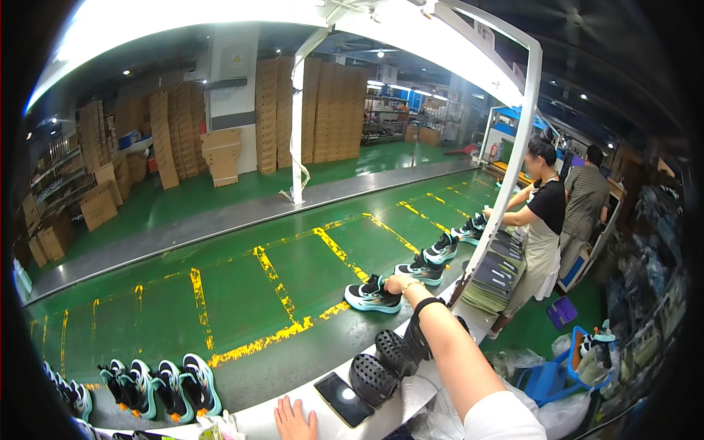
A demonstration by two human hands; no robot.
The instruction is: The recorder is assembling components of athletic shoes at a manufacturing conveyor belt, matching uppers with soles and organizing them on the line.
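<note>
My right arm stretches forward over the white ledge, and my right hand (402, 284) is closed at the heel and collar of a black-and-white sneaker (372, 296) with a pale turquoise sole; its fingertips are partly hidden. That sneaker stands on the green belt near its ledge-side edge. Lying on the white ledge (257, 416), my left hand (295, 420) has its fingers spread and holds nothing. Beside it is a black smartphone (344, 400). Black perforated clogs (372, 379) sit between the phone and my right forearm.
More sneakers (420, 270) line the belt (249, 315) ahead, and several (167, 389) stand at left. A co-worker (544, 213) stands beyond a white post (513, 154), near stacked green sheets (495, 271). A blue basket (561, 374) is at right; cardboard stacks (315, 110) stand behind.
</note>
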